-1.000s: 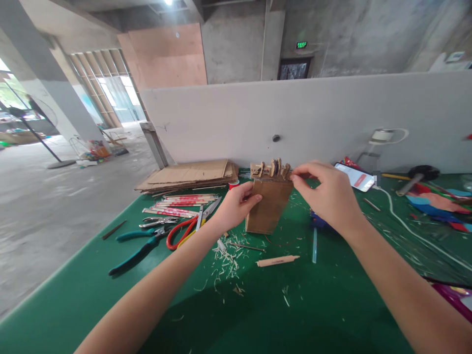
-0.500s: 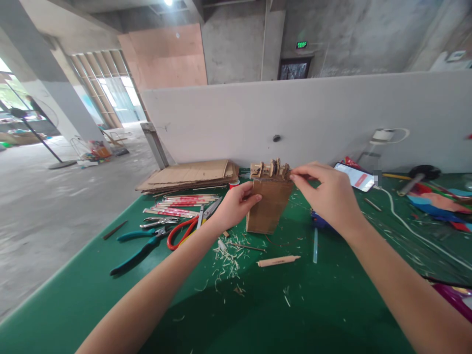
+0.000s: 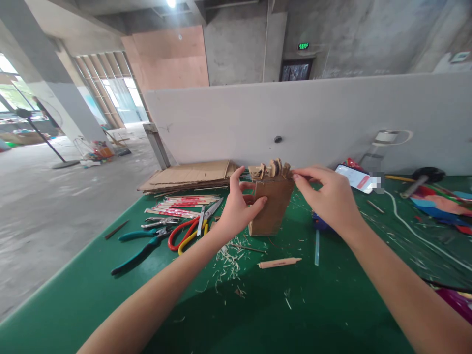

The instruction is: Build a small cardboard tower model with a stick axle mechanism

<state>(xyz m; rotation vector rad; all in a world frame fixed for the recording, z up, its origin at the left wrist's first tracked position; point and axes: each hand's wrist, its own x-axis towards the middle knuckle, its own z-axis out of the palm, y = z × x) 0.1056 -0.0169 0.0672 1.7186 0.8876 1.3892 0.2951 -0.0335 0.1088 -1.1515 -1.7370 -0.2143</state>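
Observation:
A small upright cardboard box (image 3: 272, 209) stands on the green table (image 3: 92, 295), with a row of small cardboard wheels (image 3: 271, 168) on a thin stick across its top. My left hand (image 3: 236, 209) grips the box's left side, thumb on its front and index finger raised toward the wheels. My right hand (image 3: 328, 196) pinches the right end of the stick at the box's top right corner.
Left of the box lie teal pliers (image 3: 142, 244), red-handled scissors (image 3: 186, 231), wrapped chopsticks (image 3: 180, 202) and stacked cardboard sheets (image 3: 191, 173). A short wooden stick (image 3: 279, 263) and wood shavings (image 3: 228, 258) lie in front. A phone (image 3: 357, 178), white cable (image 3: 416, 228) and coloured scraps sit right.
My left hand has shifted up the box's side and its index finger has lifted toward the wheels. The right hand keeps its pinch at the top right.

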